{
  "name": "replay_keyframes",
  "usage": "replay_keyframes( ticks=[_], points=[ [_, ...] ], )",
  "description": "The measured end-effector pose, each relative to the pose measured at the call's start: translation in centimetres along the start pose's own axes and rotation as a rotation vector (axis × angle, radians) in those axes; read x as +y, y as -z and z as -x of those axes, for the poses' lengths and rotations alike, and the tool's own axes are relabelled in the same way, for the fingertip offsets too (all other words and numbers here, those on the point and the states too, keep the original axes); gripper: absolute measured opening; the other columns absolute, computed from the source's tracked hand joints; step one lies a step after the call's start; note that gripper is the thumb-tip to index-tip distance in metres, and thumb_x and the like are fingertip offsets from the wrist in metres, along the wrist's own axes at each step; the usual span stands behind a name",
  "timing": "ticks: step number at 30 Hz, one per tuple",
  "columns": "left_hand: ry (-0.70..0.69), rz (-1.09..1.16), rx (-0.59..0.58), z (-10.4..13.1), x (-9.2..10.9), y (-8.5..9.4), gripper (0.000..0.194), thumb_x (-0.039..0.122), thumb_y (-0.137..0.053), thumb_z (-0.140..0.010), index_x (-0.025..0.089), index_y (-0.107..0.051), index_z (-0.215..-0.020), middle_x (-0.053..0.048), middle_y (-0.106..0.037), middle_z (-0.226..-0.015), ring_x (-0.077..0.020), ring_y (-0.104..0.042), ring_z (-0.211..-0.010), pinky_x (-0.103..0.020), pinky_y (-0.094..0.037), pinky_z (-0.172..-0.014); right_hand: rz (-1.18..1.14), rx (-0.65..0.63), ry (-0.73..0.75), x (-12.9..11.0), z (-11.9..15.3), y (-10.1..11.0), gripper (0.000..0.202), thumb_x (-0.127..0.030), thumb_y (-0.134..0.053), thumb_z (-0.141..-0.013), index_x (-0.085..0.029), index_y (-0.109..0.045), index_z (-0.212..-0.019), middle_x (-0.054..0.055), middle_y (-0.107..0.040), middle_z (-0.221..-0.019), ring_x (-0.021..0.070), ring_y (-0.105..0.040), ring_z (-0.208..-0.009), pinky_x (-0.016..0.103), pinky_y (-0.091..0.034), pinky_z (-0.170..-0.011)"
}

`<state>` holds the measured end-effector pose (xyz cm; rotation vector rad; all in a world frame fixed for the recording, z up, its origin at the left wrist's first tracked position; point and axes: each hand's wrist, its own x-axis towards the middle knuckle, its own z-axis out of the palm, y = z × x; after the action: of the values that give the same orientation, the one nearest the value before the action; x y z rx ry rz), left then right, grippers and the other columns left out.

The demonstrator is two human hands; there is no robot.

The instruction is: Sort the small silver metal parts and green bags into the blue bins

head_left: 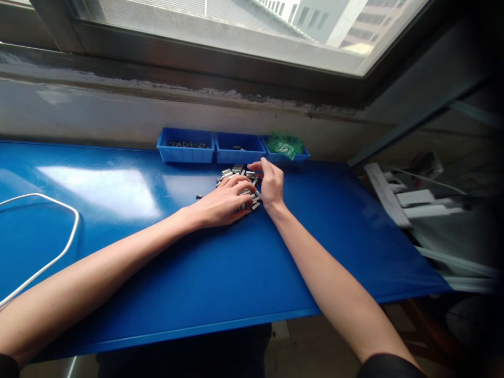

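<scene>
A pile of small silver metal cylinders [237,169] lies on the blue table [220,273], in front of the bins. My left hand [225,202] rests over the front left of the pile, fingers spread and curved down onto the pieces; its palm side is hidden. At the right edge of the pile, my right hand [271,182] stands on its side with the fingers slightly curled toward the pieces and nothing visibly gripped. One loose metal piece [199,196] lies left of my left hand.
Three blue bins stand along the wall: the left bin [187,154] holds small dark parts, the middle bin [238,156] a few pieces, the right one green plastic [284,144]. A white cable [74,226] curves across the table's left side.
</scene>
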<state>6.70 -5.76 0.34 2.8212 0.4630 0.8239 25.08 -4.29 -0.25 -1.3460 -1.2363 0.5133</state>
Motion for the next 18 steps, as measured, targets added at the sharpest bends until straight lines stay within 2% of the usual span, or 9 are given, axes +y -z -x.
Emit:
replay_keyframes(
  ticks=[8, 12, 15, 18],
  points=[
    [0.038, 0.099, -0.001, -0.2, 0.0, 0.5, 0.014, 0.029, -0.059, -0.103, 0.02, -0.062, -0.113, -0.016, -0.065, -0.131, -0.0335, -0.05, -0.137, -0.053, -0.045, -0.111, 0.014, -0.012, 0.015, 0.2, 0.0, 0.1, 0.056, -0.065, -0.044, -0.1, -0.022, -0.075, -0.08, 0.006, -0.08, -0.091, 0.023, -0.074, -0.092, 0.036, -0.056, -0.085],
    [0.069, 0.206, 0.137, -0.5, -0.5, 1.2, 0.013, 0.029, -0.058, -0.103, 0.019, -0.062, -0.112, -0.014, -0.07, -0.122, -0.0284, -0.057, -0.129, -0.046, -0.048, -0.112, 0.017, -0.011, 0.032, -0.3, 0.2, 0.2, 0.055, -0.062, -0.045, -0.101, -0.021, -0.076, -0.081, 0.005, -0.08, -0.09, 0.0229, -0.073, -0.089, 0.035, -0.055, -0.083],
    [0.192, 0.291, 0.254, -0.6, -1.0, 1.9, 0.011, 0.025, -0.061, -0.099, 0.018, -0.065, -0.107, -0.01, -0.074, -0.112, -0.0224, -0.068, -0.11, -0.034, -0.056, -0.097, 0.068, -0.018, 0.064, -1.0, 0.6, 0.3, 0.056, -0.062, -0.041, -0.103, -0.022, -0.076, -0.082, 0.005, -0.08, -0.091, 0.0228, -0.072, -0.09, 0.036, -0.054, -0.085],
    [0.325, 0.386, 0.327, -0.5, -1.4, 2.6, 0.013, 0.025, -0.066, -0.093, 0.018, -0.069, -0.104, -0.006, -0.077, -0.101, -0.0177, -0.073, -0.091, -0.029, -0.057, -0.088, 0.093, -0.045, 0.114, -1.7, 1.1, 0.3, 0.055, -0.059, -0.04, -0.104, -0.022, -0.076, -0.084, 0.005, -0.08, -0.095, 0.0229, -0.072, -0.094, 0.036, -0.053, -0.089]
  ],
)
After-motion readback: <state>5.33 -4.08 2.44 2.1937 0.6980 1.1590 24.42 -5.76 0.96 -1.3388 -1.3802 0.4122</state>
